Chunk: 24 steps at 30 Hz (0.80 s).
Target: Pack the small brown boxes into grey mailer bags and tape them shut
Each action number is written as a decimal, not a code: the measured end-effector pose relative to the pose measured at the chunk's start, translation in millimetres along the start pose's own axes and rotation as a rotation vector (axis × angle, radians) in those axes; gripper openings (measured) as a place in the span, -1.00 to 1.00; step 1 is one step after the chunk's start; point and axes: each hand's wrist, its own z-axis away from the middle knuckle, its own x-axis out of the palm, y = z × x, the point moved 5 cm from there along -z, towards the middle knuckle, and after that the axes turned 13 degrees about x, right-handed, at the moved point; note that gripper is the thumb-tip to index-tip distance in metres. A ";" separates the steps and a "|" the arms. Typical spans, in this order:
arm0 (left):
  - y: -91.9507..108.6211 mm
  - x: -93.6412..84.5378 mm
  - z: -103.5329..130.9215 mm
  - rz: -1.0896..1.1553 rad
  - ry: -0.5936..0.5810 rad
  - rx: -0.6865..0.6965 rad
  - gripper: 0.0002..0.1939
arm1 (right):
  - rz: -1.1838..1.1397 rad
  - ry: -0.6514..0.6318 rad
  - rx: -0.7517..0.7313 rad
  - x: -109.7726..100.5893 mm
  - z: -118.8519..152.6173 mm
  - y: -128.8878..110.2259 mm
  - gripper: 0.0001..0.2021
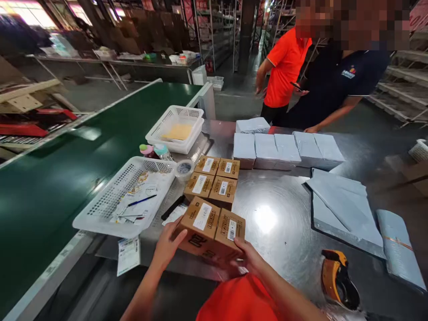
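Two brown cardboard boxes [209,232] with white barcode labels stand side by side near the metal table's front edge, pressed between my hands. My left hand [169,240] grips the left side, thumb along the front face. At the right side, my right hand [246,253] holds the other box, its thumb near the top edge; some fingers are hidden below. Just behind them sits a group of several similar boxes [216,177] with labels facing up. A black strip-like object [173,207] and a printed paper slip [176,215] lie to the left of the held pair.
Left are a white basket [82,218] with papers and a pen, another basket [154,129], a tape roll [184,168] and a green conveyor [50,187]. Grey packets [265,147], flat mailer bags [347,209] and a tape dispenser [336,276] occupy the right. Two people [284,67] stand across the table.
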 end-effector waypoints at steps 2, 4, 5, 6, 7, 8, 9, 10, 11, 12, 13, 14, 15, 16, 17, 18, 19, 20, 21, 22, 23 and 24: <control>39.7 10.1 3.3 -0.151 -0.147 0.151 -0.33 | -0.069 -0.092 0.113 -20.0 17.1 20.3 -0.42; 75.9 30.1 1.7 -0.235 -0.304 0.235 -0.32 | -0.110 -0.195 0.182 -38.7 32.4 35.5 -0.35; 91.2 43.1 -0.7 -0.246 -0.382 0.256 -0.27 | -0.127 -0.236 0.196 -48.0 38.5 41.2 -0.31; 104.4 57.9 -3.7 -0.240 -0.461 0.271 -0.22 | -0.152 -0.259 0.196 -57.9 43.2 45.8 -0.29; 115.4 73.7 -7.3 -0.219 -0.537 0.281 -0.18 | -0.188 -0.274 0.189 -67.6 46.9 49.7 -0.29; 124.3 90.0 -11.1 -0.190 -0.605 0.285 -0.16 | -0.228 -0.281 0.182 -77.1 49.6 53.5 -0.30; 131.2 106.2 -15.4 -0.158 -0.663 0.285 -0.15 | -0.274 -0.281 0.178 -85.9 51.6 57.3 -0.31; 136.4 121.9 -19.8 -0.128 -0.709 0.278 -0.16 | -0.323 -0.274 0.177 -94.1 53.2 61.2 -0.33; 140.2 137.0 -24.3 -0.100 -0.748 0.265 -0.17 | -0.371 -0.263 0.182 -101.3 54.5 65.2 -0.35; 143.1 151.2 -28.8 -0.076 -0.779 0.247 -0.18 | -0.417 -0.254 0.188 -107.3 55.8 69.0 -0.35; 145.7 164.4 -33.1 -0.057 -0.805 0.227 -0.17 | -0.458 -0.249 0.193 -112.2 57.1 72.1 -0.36; 148.2 176.3 -37.3 -0.042 -0.827 0.207 -0.17 | -0.492 -0.245 0.194 -116.3 58.2 74.5 -0.35; 150.9 186.6 -41.5 -0.032 -0.845 0.184 -0.16 | -0.515 -0.247 0.197 -119.5 59.1 76.3 -0.34; 153.8 195.1 -45.7 -0.028 -0.859 0.157 -0.15 | -0.530 -0.248 0.200 -122.6 59.5 77.3 -0.32; 157.3 201.5 -49.9 -0.030 -0.870 0.129 -0.15 | -0.544 -0.246 0.203 -125.9 59.3 77.7 -0.29; 161.6 206.1 -53.9 -0.032 -0.881 0.102 -0.15 | -0.560 -0.239 0.210 -129.8 58.4 77.6 -0.26; 166.6 208.8 -57.6 -0.035 -0.896 0.075 -0.15 | -0.580 -0.228 0.223 -134.2 56.8 77.4 -0.22; 172.4 209.8 -60.9 -0.037 -0.907 0.050 -0.15 | -0.602 -0.215 0.238 -139.0 54.7 76.8 -0.19; 179.2 209.3 -63.8 -0.040 -0.912 0.028 -0.13 | -0.618 -0.206 0.259 -143.6 52.2 75.9 -0.17; 186.5 207.9 -65.8 -0.040 -0.913 0.007 -0.11 | -0.621 -0.204 0.282 -147.5 49.6 74.7 -0.14; 194.3 206.6 -66.6 -0.030 -0.917 -0.014 -0.08 | -0.609 -0.207 0.307 -150.5 47.2 73.3 -0.14; 202.2 206.1 -66.1 -0.014 -0.926 -0.034 -0.07 | -0.587 -0.212 0.325 -152.3 44.9 71.4 -0.14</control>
